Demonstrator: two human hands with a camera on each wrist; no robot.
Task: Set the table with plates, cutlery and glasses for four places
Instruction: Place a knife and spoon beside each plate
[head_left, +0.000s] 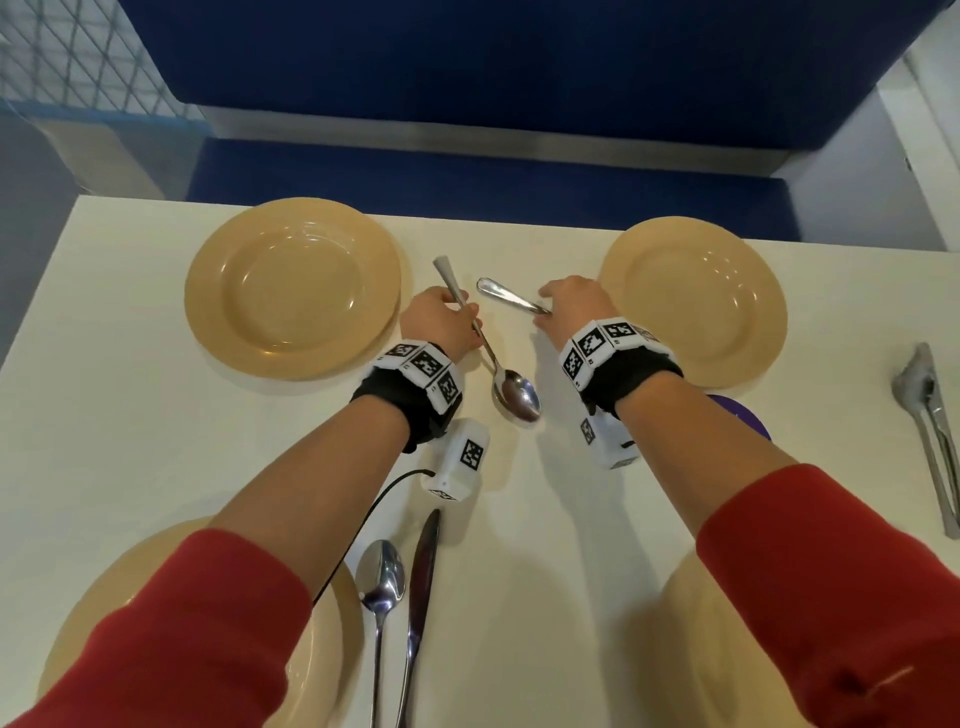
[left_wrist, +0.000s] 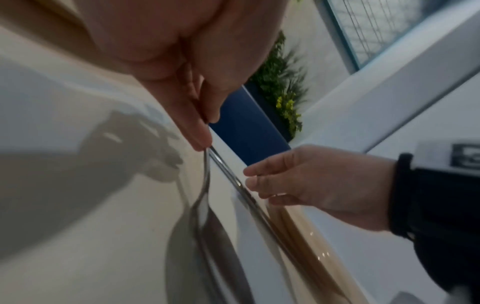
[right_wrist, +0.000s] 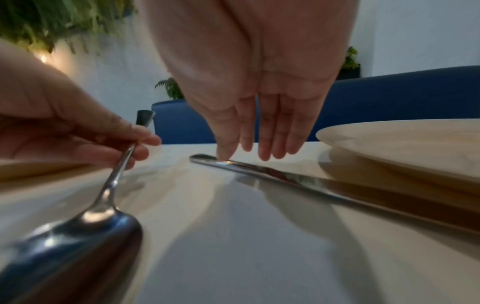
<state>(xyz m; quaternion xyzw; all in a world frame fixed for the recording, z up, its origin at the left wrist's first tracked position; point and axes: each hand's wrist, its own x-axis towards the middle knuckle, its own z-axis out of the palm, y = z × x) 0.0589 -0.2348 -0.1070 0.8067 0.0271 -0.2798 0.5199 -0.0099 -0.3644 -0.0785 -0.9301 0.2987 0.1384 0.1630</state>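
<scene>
**Spoon and knife between the far plates**

Just right of the round tan far-left plate (head_left: 293, 288), the left hand (head_left: 441, 325) pinches a steel spoon (head_left: 514, 397), bowl on the white table (head_left: 545, 519). Further right, the right hand (head_left: 571, 306) rests straight fingertips (right_wrist: 223, 156) on a steel knife (head_left: 506, 296).

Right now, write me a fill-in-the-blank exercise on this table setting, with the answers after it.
1. The left hand pinches the handle of a ____.
2. The right hand touches, with straight fingers, the handle of a ____ lying on the table.
3. The number of tan plates in the head view is ____.
4. Beside the near left plate lie a second spoon and a ____.

Answers: spoon; knife; four; knife
</scene>
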